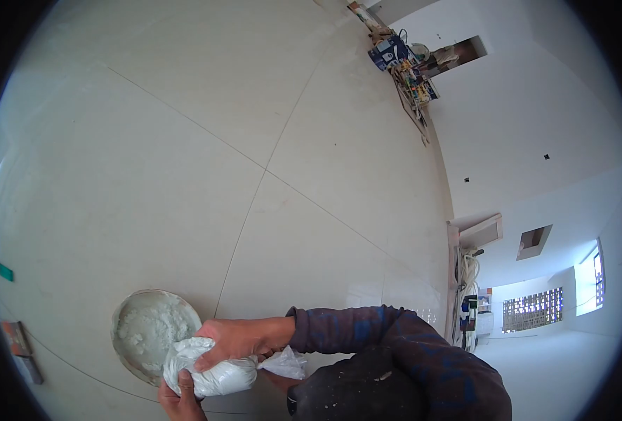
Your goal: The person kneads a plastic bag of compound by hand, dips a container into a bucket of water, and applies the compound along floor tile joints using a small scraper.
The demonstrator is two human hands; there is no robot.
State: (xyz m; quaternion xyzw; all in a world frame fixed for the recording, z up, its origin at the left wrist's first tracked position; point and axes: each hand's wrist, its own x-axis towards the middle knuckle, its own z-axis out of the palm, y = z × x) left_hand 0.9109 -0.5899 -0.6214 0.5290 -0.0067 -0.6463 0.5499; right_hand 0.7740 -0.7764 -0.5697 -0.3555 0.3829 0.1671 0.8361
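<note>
A white plastic bag, bulging as if filled, is gripped by both hands beside and partly over a round bucket. My right hand clasps the bag from above, its thumb pressed into the plastic. From the bottom edge, my left hand holds the bag's near end, thumb on top. A loose, crumpled, translucent end of the bag sticks out to the right. Inside the bucket lies a pale, lumpy white material. The bag's opening cannot be made out, and the bag hides the bucket's lower right rim.
Pale floor tiles with dark joints surround the bucket. At the left lie a small green item and a tool-like object. Boxes and tools are piled along the wall at upper right. More clutter stands along the right wall.
</note>
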